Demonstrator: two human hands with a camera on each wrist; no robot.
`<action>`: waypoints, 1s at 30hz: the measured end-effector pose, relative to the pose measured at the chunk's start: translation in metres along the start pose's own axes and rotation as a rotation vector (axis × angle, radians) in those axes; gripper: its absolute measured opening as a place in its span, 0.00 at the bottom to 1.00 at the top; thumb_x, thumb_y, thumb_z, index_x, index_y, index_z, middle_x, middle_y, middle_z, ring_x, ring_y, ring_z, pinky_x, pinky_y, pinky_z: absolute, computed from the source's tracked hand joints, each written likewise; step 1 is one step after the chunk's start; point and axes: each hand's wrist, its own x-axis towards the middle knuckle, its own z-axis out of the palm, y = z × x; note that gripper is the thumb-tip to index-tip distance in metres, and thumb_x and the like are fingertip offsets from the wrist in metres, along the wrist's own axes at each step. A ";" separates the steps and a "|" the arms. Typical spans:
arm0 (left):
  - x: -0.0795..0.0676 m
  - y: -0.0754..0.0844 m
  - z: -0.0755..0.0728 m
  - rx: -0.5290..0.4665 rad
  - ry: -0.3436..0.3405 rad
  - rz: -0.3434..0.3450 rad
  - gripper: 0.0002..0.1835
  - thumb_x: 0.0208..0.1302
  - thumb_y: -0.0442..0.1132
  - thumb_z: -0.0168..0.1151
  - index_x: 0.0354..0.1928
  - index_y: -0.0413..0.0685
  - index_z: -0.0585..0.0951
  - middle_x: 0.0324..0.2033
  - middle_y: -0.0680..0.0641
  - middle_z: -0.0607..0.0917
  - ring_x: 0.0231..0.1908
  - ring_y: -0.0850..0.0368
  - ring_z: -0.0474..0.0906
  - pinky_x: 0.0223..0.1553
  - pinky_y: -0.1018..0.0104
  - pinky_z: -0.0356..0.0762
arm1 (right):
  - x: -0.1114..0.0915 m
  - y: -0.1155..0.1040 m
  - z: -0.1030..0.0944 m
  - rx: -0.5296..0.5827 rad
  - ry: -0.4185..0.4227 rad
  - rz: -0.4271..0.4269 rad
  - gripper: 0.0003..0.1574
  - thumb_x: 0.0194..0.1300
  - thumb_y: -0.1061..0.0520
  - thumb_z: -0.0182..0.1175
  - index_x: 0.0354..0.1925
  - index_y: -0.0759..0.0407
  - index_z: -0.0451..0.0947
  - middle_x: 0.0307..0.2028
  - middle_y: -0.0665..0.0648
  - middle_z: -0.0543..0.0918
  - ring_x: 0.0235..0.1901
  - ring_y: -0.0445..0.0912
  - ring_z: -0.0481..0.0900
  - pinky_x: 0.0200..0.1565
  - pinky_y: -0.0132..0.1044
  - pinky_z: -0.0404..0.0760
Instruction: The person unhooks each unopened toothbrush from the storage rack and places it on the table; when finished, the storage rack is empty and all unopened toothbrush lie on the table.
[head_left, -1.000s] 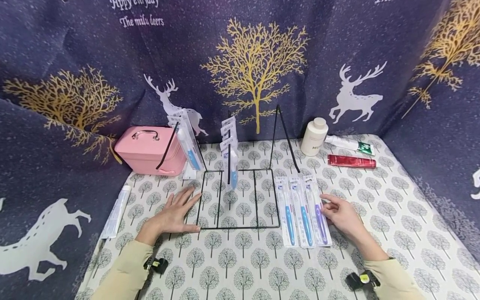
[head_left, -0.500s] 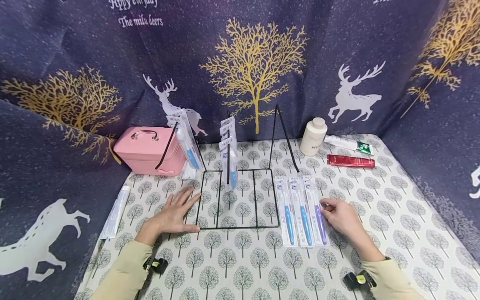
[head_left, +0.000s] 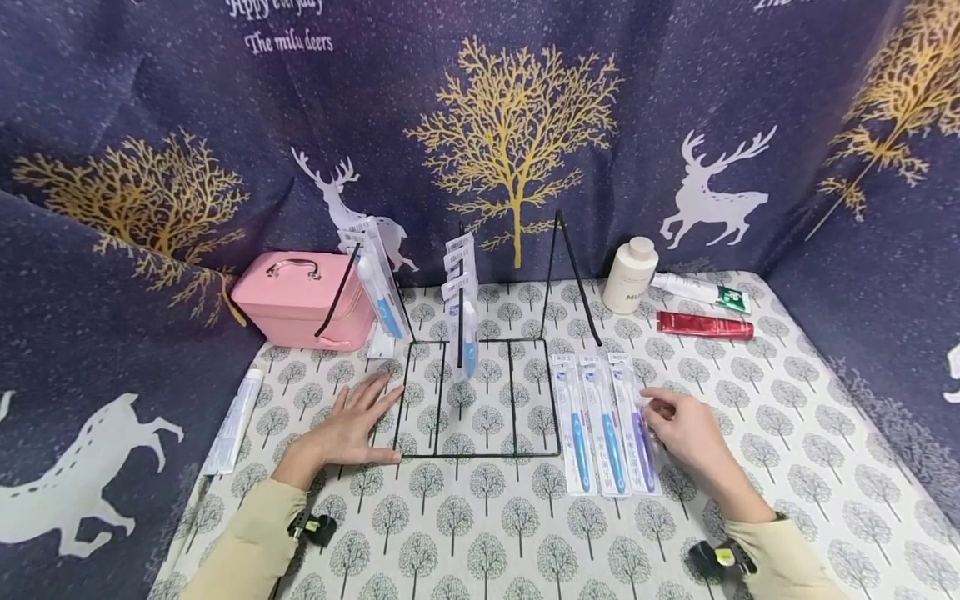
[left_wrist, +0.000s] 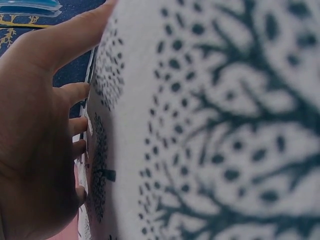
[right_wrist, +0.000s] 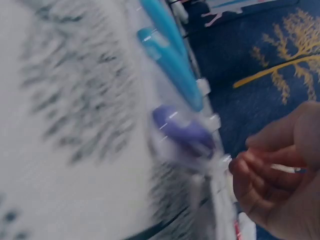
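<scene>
Clock: read about the rack base's centre in the head view, twelve being away from the person.
Left hand (head_left: pixel 341 429): at nine o'clock, fingers spread, thumb and forefinger at the edge of the black wire rack (head_left: pixel 480 456).
Right hand (head_left: pixel 690 433): between three and four, fingers curled, thumb and fingertips drawn together at the purple toothbrush pack's outer edge; whether they pinch it, I cannot tell.
Purple toothbrush (head_left: pixel 642 442): packaged, just past three, lying outermost in a row with two packaged blue toothbrushes (head_left: pixel 612 437).
Hanging packs (head_left: pixel 468 333): blue-handled toothbrushes on the rack's middle arm, more on its ten-o'clock arm.
Beyond: pink vanity case (head_left: pixel 300 300) at ten; cream bottle (head_left: pixel 630 275) near two; red tube (head_left: pixel 705 325) between two and three.
</scene>
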 end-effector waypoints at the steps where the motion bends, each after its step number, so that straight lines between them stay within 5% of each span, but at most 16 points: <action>1: 0.000 0.000 0.000 0.002 0.002 0.001 0.58 0.42 0.77 0.53 0.71 0.53 0.48 0.71 0.40 0.45 0.69 0.38 0.39 0.62 0.31 0.39 | 0.001 -0.004 -0.001 0.015 0.021 -0.021 0.20 0.57 0.58 0.60 0.50 0.56 0.78 0.31 0.52 0.84 0.27 0.42 0.79 0.29 0.33 0.77; 11: 0.001 0.001 -0.001 -0.002 -0.013 -0.011 0.58 0.42 0.76 0.54 0.71 0.54 0.49 0.71 0.40 0.45 0.69 0.38 0.39 0.62 0.30 0.39 | 0.015 -0.054 0.001 0.474 0.107 -0.234 0.18 0.56 0.64 0.62 0.48 0.61 0.78 0.37 0.61 0.84 0.35 0.38 0.81 0.41 0.24 0.79; 18: -0.001 0.001 -0.001 -0.008 -0.012 -0.014 0.59 0.41 0.78 0.52 0.71 0.55 0.47 0.71 0.41 0.44 0.69 0.39 0.38 0.62 0.31 0.39 | 0.025 -0.104 0.002 0.706 0.052 -0.414 0.21 0.53 0.74 0.60 0.48 0.74 0.73 0.40 0.71 0.81 0.38 0.59 0.80 0.44 0.33 0.81; 30: -0.001 0.004 -0.003 -0.003 0.005 -0.003 0.59 0.41 0.76 0.55 0.71 0.53 0.50 0.70 0.40 0.47 0.69 0.38 0.41 0.61 0.30 0.41 | 0.063 -0.132 0.053 0.968 -0.006 -0.630 0.24 0.53 0.75 0.58 0.51 0.73 0.71 0.42 0.73 0.78 0.43 0.57 0.78 0.48 0.46 0.79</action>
